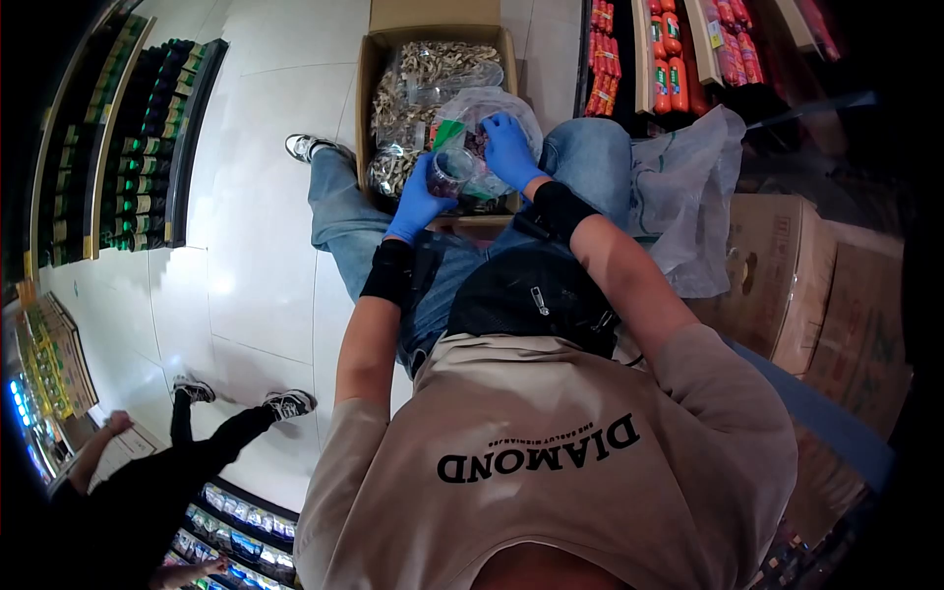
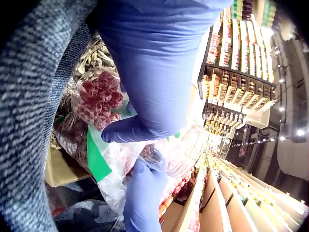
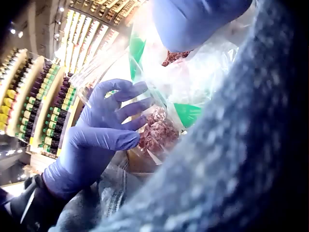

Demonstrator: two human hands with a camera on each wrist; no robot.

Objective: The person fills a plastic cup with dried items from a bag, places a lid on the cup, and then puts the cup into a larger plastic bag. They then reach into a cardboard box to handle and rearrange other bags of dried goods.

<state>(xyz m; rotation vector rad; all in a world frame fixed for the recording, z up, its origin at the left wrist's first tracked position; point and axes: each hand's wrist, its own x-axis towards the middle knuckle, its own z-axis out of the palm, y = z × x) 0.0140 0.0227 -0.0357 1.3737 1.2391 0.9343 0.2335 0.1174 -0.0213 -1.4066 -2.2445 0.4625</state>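
Note:
My left hand [image 1: 421, 202], in a blue glove, grips a clear plastic tub [image 1: 453, 169], its fingers and thumb curled round the side. Wrinkled dark-red dried pieces [image 2: 100, 99] fill part of the tub in the left wrist view. Just to the right, my gloved right hand [image 1: 509, 149] reaches into a clear plastic bag [image 1: 516, 106] with a green patch. More dark-red pieces lie in that bag, right at the right hand's fingers. The bag and hand hide the fingertips, so I cannot tell whether they pinch any pieces.
An open cardboard box [image 1: 366, 118] stands between my knees, holding bags of dried sliced mushrooms [image 1: 433, 61]. Shelves of bottles [image 1: 147, 157] are at left, packaged sausages [image 1: 677, 84] at upper right. A plastic sheet [image 1: 688, 197] and cartons [image 1: 762, 265] lie right. Another person [image 1: 221, 447] stands lower left.

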